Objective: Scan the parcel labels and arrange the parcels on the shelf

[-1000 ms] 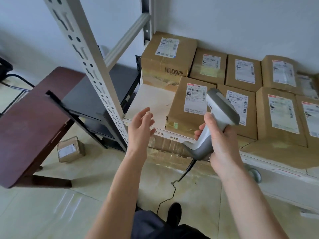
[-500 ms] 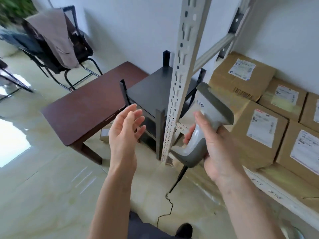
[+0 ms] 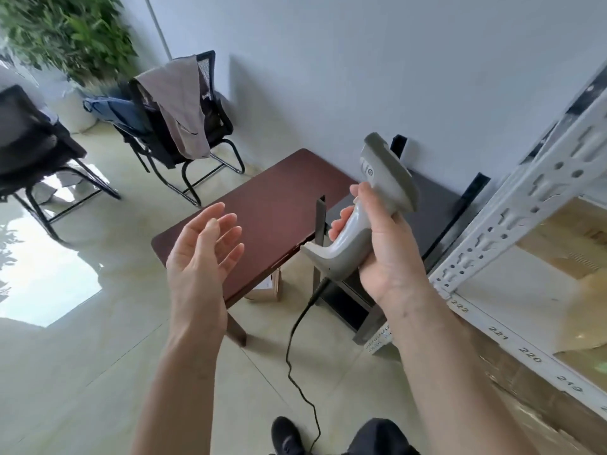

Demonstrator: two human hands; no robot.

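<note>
My right hand (image 3: 384, 254) grips the handle of a grey barcode scanner (image 3: 377, 192), whose head points up and away; its black cable (image 3: 295, 339) hangs to the floor. Held in the air in front of a dark red table (image 3: 262, 221), my left hand (image 3: 203, 254) is empty, palm up with relaxed fingers. The white metal shelf (image 3: 525, 211) fills the right edge, with a brown parcel (image 3: 578, 238) on its board. A small cardboard parcel (image 3: 269, 287) lies on the floor under the table.
A black low stand (image 3: 437, 211) sits between the table and the shelf post. Two black chairs stand at the back left, one (image 3: 184, 119) draped with a grey garment. A plant (image 3: 65, 34) fills the top left corner. My shoe (image 3: 285, 438) shows on the tiled floor.
The view has swung left, away from the shelf of parcels toward the table and chairs. My right hand still holds the scanner; my left hand stays empty with its palm turned up.
</note>
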